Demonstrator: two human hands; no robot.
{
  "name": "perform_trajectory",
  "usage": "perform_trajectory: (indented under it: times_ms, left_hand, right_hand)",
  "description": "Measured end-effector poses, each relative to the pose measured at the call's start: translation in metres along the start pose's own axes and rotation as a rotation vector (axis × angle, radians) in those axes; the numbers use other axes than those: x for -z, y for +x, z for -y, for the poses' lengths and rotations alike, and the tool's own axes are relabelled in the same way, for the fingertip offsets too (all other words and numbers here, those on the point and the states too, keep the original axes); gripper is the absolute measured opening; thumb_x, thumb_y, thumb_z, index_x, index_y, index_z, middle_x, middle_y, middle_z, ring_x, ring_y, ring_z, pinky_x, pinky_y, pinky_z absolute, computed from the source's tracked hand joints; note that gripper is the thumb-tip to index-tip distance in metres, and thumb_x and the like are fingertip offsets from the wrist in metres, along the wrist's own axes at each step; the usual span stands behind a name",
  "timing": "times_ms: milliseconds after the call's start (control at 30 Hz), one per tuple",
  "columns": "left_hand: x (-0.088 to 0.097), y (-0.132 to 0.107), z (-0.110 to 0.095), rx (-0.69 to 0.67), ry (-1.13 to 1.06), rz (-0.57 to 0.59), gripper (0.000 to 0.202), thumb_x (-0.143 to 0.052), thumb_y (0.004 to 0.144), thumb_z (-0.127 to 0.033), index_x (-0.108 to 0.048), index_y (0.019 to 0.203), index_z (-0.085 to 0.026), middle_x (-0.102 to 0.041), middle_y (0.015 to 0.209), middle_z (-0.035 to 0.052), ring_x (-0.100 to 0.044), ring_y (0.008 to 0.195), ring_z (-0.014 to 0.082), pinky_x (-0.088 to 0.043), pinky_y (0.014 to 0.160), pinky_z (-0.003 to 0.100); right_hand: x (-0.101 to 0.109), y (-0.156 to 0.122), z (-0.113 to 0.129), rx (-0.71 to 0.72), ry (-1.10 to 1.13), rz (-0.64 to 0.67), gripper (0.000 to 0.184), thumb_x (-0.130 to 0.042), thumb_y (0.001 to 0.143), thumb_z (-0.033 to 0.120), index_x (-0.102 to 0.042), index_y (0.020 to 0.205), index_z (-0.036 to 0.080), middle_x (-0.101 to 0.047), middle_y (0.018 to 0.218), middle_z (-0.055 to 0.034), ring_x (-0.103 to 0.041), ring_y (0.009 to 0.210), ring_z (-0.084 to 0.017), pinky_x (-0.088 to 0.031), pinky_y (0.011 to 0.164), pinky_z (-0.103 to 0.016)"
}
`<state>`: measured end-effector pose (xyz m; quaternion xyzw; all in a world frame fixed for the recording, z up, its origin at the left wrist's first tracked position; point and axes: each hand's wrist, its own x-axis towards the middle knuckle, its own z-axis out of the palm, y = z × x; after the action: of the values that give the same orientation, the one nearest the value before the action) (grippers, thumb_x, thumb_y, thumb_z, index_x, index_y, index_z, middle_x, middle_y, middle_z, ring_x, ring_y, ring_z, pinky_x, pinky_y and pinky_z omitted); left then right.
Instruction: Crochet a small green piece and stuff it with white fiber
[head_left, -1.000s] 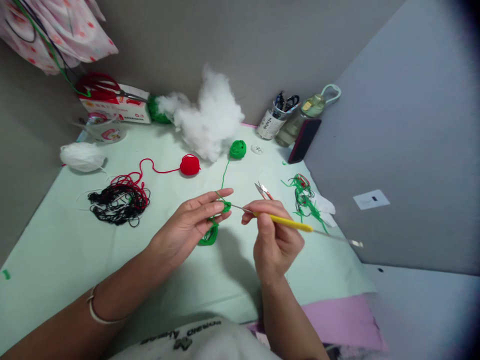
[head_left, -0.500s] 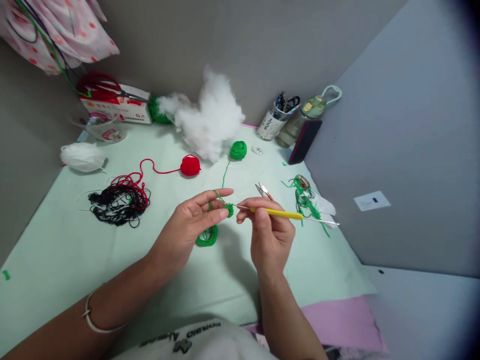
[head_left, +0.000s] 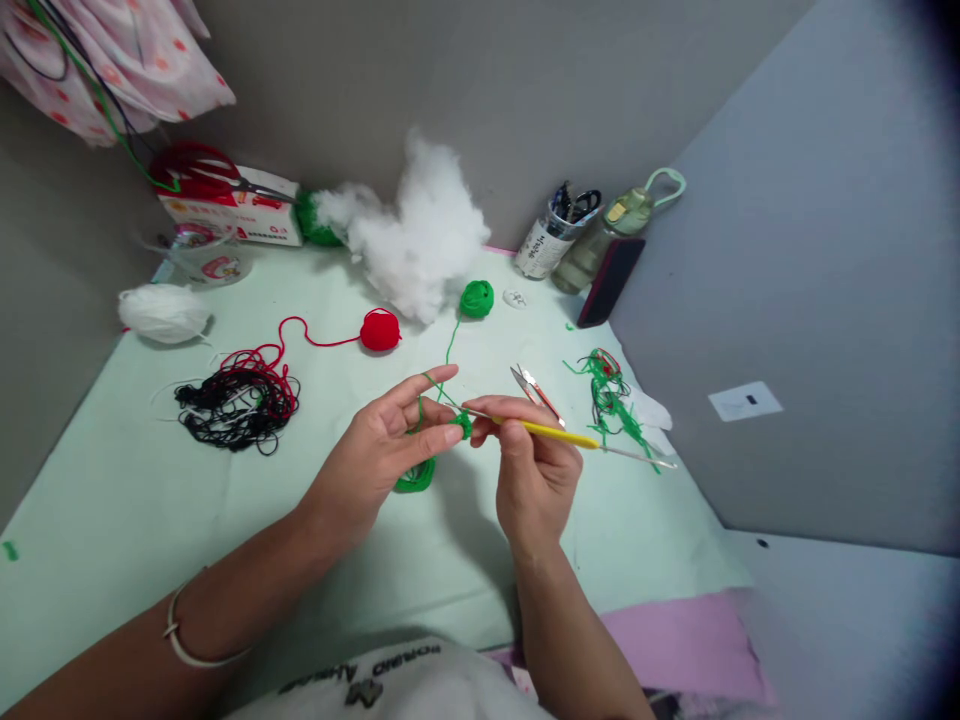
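Between thumb and fingers, my left hand [head_left: 382,435] pinches a small green crochet piece [head_left: 463,425]. Green yarn runs over its raised index finger and back to a green yarn ball [head_left: 476,299]. My right hand [head_left: 536,470] grips a crochet hook [head_left: 559,433] with a yellow handle, pen-fashion. The hook's metal tip is at the top of the piece, by the taut yarn; whether it passes through a stitch I cannot tell. Below my left hand lies a coil of green yarn [head_left: 415,476], partly hidden by the fingers.
Thread snips [head_left: 537,394] and green yarn scraps [head_left: 611,395] lie to the right. White stuffing [head_left: 420,240], a red yarn ball [head_left: 380,330], a black yarn tangle [head_left: 236,410] and a white yarn ball [head_left: 163,313] lie farther back and left. A bottle [head_left: 589,255] stands back right.
My right hand has shifted slightly left, bringing the hook tip across the top of the green piece. The left index finger has risen a little. The piece stays in my left hand.
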<state>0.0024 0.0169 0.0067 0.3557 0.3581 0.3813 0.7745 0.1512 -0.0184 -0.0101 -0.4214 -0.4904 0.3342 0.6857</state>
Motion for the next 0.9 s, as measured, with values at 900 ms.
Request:
perform_trajectory:
  times_ms: [900]
  left_hand:
    - [0.002,-0.006,-0.005,-0.178,0.313,-0.128,0.041,-0.079,0.086,-0.028,-0.075,0.127,-0.034,-0.062,0.094,0.0004,-0.056,0.085,0.0162,-0.046,0.074,0.027]
  right_hand:
    - [0.002,-0.003,0.009,0.126,-0.151,0.011,0.022,-0.051,0.105,0.022,-0.073,0.105,0.026,-0.077,0.096,-0.0027,-0.071,0.072,-0.015,-0.061,0.065,-0.032]
